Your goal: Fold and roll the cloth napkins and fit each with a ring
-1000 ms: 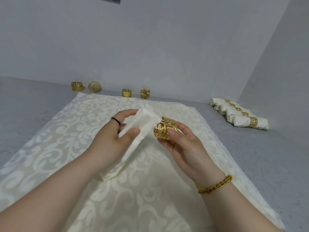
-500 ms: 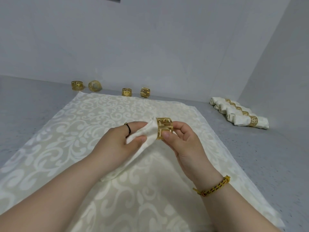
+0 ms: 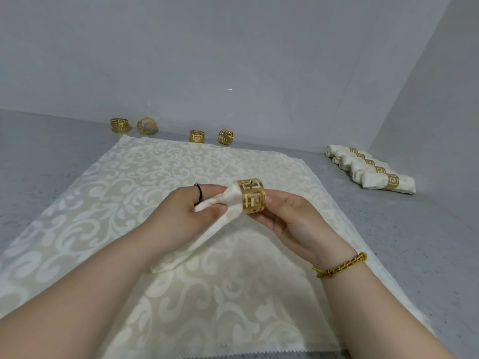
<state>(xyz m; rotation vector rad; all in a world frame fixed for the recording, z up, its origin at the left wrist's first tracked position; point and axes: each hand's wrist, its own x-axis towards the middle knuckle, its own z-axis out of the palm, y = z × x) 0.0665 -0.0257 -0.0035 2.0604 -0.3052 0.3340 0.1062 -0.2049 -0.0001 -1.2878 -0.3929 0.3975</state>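
Observation:
A rolled cream napkin [image 3: 207, 239] slants from the cloth up to my hands. My left hand [image 3: 181, 211] grips its upper part, fingers curled round the roll. My right hand [image 3: 280, 216] holds a gold cut-out ring [image 3: 252, 196] between thumb and fingers. The napkin's tip sits inside the ring's left opening. The napkin's lower end rests on the patterned cream cloth [image 3: 116, 203].
Several spare gold rings [image 3: 197, 136] stand along the back wall beyond the cloth. Several finished rolled napkins with rings [image 3: 373, 172] lie in a row at the right on the grey surface [image 3: 388, 229]. Walls close in at the back and right.
My right hand turned the ring and slid it onto the napkin's end, which was outside it a second ago. Both hands came closer together.

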